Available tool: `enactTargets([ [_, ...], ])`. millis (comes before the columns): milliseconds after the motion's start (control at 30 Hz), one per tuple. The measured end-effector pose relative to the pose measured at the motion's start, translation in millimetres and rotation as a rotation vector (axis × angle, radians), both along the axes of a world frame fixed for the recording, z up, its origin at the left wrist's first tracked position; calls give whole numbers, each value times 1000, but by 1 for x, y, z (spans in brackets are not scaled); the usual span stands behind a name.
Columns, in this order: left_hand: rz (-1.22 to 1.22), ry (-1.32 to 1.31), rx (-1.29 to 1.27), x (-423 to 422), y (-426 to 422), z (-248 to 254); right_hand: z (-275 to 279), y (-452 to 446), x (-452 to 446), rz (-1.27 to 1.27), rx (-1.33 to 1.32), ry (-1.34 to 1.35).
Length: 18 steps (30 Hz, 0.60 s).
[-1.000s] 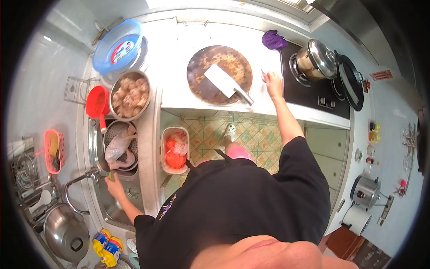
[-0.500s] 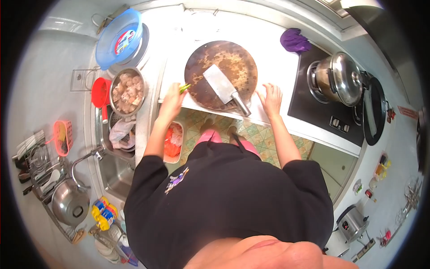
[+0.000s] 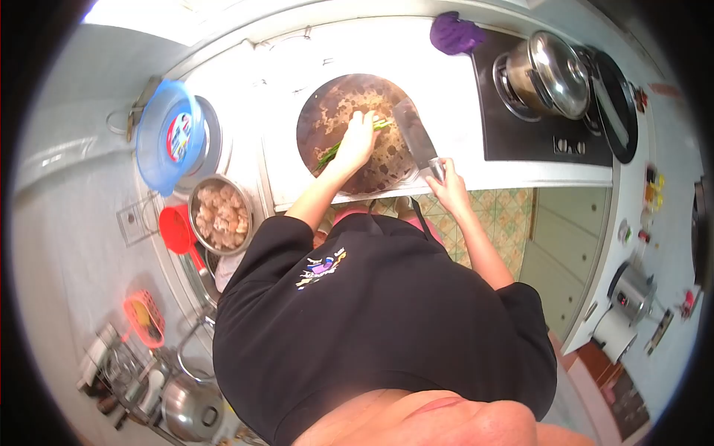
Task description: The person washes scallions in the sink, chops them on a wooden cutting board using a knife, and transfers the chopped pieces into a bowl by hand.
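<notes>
My left hand is closed over a bunch of scallions on the round wooden chopping board. Their green ends stick out to the left, and paler ends show to the right of my fingers. My right hand grips the handle of a cleaver. The broad blade is tilted over the board's right edge, close to the pale scallion ends. Whether the blade touches the board I cannot tell.
To the right, a lidded steel pot and a dark pan stand at the black stove, near a purple cloth. On the left are a bowl of meat pieces, a red dipper and a blue basin.
The cleaver, earlier lying on the board, is now in my right hand at the board's right side. My left hand has brought the scallions from the board's left edge onto its middle.
</notes>
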<state>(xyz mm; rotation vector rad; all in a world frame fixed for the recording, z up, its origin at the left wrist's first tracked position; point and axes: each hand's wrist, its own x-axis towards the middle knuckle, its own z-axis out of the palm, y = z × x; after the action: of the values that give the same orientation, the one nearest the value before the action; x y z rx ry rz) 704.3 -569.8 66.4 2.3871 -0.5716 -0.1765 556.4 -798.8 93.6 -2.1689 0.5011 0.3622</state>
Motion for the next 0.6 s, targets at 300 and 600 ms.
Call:
enactTargets([
  [300,-128,-175,-115,20,6,-19,14,50,-16,-180,-39,-95],
  [600,-181,-72,-64,25,3,-21,21,67,-14,-238,-6,-54],
])
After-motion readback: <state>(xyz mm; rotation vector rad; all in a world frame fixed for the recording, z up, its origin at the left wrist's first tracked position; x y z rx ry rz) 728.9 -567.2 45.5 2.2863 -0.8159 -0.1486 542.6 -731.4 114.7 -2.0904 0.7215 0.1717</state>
